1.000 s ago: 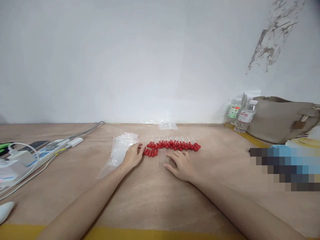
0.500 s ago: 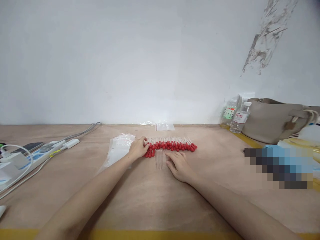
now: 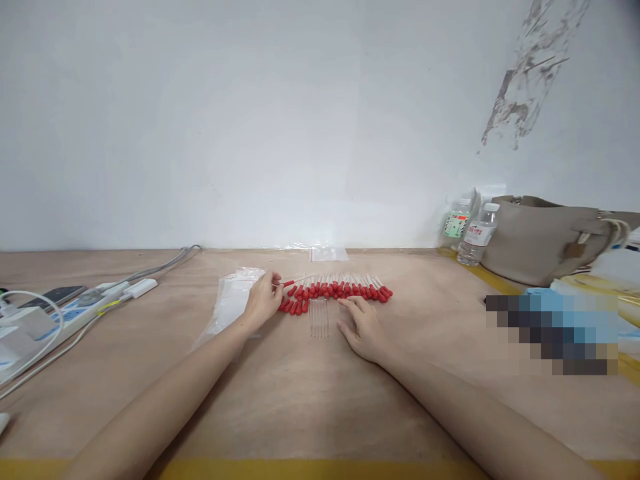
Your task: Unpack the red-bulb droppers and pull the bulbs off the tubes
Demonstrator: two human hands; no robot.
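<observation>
A row of several glass droppers with red rubber bulbs (image 3: 345, 290) lies on the wooden table (image 3: 310, 393). My left hand (image 3: 263, 301) sits at the row's left end and pinches one dropper (image 3: 295, 281), lifted a little and pointing right. My right hand (image 3: 363, 327) rests flat on the table just below the row, fingers apart, holding nothing. Between the hands lie a few bare glass tubes (image 3: 319, 317). A stack of clear plastic bags (image 3: 231, 303) lies under and left of my left hand.
A power strip (image 3: 75, 310) with plugs, cables and a phone (image 3: 57, 295) lies at the left. Another small clear bag (image 3: 327, 253) sits by the wall. Two water bottles (image 3: 470, 233) and a beige handbag (image 3: 545, 237) stand at the right, beside a blurred blue patch.
My left hand has closed on one dropper at the row's left end and lifted it. My right hand slid slightly right, away from the bare glass tubes.
</observation>
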